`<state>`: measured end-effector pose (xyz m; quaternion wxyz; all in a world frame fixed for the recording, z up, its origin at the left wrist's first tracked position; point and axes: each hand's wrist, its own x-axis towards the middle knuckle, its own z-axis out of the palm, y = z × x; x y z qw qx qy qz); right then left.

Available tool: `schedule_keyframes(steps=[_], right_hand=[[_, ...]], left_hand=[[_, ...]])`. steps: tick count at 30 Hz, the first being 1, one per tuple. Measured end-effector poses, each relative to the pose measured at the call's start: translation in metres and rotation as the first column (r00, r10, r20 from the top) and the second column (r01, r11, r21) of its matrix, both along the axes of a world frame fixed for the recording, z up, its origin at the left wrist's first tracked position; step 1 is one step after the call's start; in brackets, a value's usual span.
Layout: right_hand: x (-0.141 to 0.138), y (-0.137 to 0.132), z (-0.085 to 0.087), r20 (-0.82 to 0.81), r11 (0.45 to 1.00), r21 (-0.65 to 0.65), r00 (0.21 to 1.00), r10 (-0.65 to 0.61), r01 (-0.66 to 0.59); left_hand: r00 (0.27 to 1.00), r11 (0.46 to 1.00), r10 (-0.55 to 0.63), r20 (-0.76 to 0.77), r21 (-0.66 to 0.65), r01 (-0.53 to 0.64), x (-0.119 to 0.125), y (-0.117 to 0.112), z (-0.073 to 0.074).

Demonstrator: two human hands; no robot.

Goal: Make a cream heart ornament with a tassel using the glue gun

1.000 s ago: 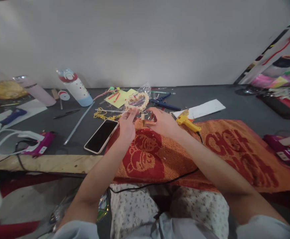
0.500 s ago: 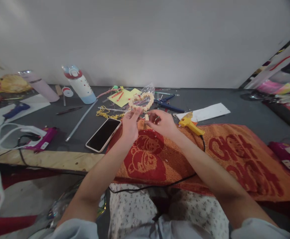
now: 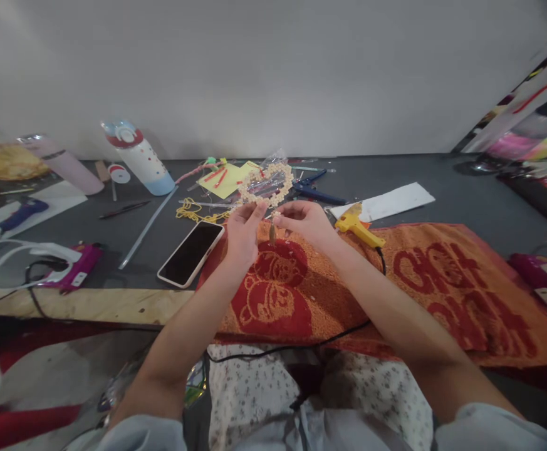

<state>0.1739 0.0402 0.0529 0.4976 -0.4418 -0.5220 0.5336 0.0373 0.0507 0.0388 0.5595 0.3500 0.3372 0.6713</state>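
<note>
My left hand (image 3: 244, 233) pinches the lower edge of a cream, beaded-looking ring (image 3: 286, 183), which stands tilted up above the table. Close beside it, my right hand (image 3: 309, 225) has thumb and forefinger pressed together at a small pale piece just below the ring. A small tan piece (image 3: 272, 234) hangs under these fingertips; whether it is joined to the ring I cannot tell. Both hands are over the far edge of an orange and red towel (image 3: 339, 300). A yellow glue gun (image 3: 360, 233) lies right of my right hand.
A phone (image 3: 192, 254) and yellow cord (image 3: 198, 210) lie left of my hands. Behind are blue-handled pliers (image 3: 317, 191) and a yellow paper (image 3: 229, 181). White board (image 3: 390, 200) lies right. A bottle (image 3: 141, 160) and purple power strip (image 3: 73, 266) stand further left.
The ring has turned to face me more. The pale piece at my right fingertips has changed angle, and a tan piece now hangs below. The view has shifted slightly.
</note>
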Motion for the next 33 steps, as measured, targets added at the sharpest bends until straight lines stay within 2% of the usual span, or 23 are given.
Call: schedule_keyframes(steps=[7, 24, 33], right_hand=[[0.003, 0.0, 0.002, 0.007, 1.0, -0.028, 1.0, -0.008, 0.008], [0.009, 0.0, 0.011, 0.094, 0.999, -0.006, 0.995, -0.043, 0.044], [0.008, 0.004, 0.001, 0.092, 0.998, 0.063, 0.995, -0.032, 0.026]], left_hand=[[1.0, 1.0, -0.012, 0.008, 0.019, 0.012, 0.001, -0.002, 0.0], [0.999, 1.0, 0.012, -0.046, 0.026, -0.011, 0.004, -0.004, 0.002], [0.999, 0.999, -0.039, -0.006, -0.017, 0.039, 0.002, -0.003, 0.001]])
